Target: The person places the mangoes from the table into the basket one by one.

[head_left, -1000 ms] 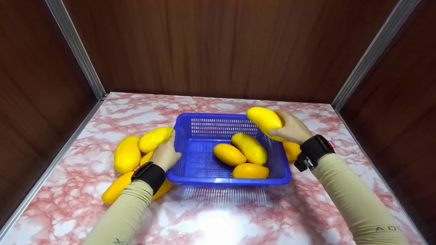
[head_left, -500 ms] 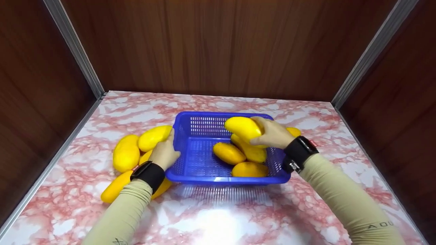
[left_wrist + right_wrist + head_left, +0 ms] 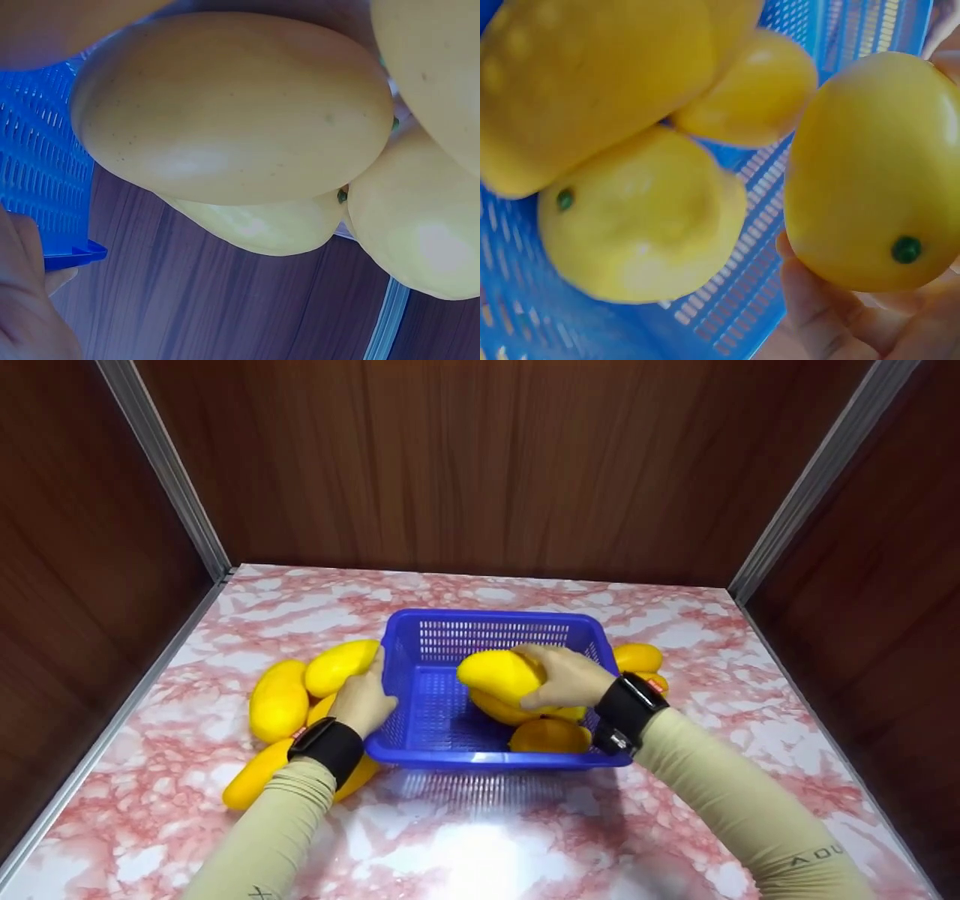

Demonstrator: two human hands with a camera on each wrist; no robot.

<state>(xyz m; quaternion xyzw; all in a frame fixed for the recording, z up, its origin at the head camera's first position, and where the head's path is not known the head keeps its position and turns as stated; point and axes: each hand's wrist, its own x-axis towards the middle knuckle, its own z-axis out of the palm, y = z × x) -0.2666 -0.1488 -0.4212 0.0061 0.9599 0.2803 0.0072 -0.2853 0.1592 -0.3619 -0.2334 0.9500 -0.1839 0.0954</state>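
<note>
Yellow mango (image 3: 495,673) is gripped by the right hand (image 3: 571,678), thumb and fingers round it, off to the right of the left hand (image 3: 364,701), which holds the side of a blue basket (image 3: 487,758). Right forearm (image 3: 716,787) slants in past the opposite rim; three other mangoes (image 3: 551,736) sit in the basket under or just by that hand, and loose mangoes (image 3: 279,701) lie beside the left.

The left arm (image 3: 262,840) reaches forward and a little inward, and its hand (image 3: 364,701) has the back upward and the thumb spread from the fingers in a pinch. The right arm (image 3: 742,802) slants forward and inward, its hand (image 3: 570,679) pointing leftward in a wide grip, thumb nearer the body than the fingers.
</note>
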